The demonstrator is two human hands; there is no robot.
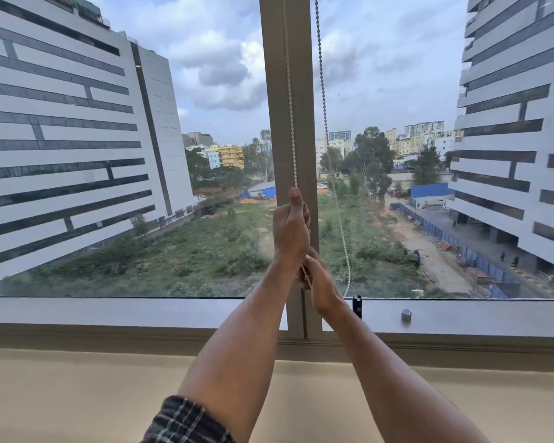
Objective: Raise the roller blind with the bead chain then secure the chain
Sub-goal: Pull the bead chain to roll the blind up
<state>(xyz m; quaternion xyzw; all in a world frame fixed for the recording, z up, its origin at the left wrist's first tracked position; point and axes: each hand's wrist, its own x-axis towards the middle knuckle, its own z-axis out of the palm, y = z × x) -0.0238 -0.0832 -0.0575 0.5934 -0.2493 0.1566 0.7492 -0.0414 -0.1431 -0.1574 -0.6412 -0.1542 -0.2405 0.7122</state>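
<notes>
A white bead chain (290, 100) hangs as a loop in front of the brown window post (285, 75). One strand runs down along the post into my left hand (291, 230), which is closed around it with the thumb up. Just below, my right hand (320, 282) grips the same strand. The other strand (324, 100) hangs free to the right and curves down to a small dark chain holder (357, 305) on the window frame. The roller blind itself is out of view above.
The window frame's lower rail (141, 311) runs across the view, with a small silver fitting (406, 314) on it at the right. A beige sill (77, 394) lies below. Buildings and a green lot show through the glass.
</notes>
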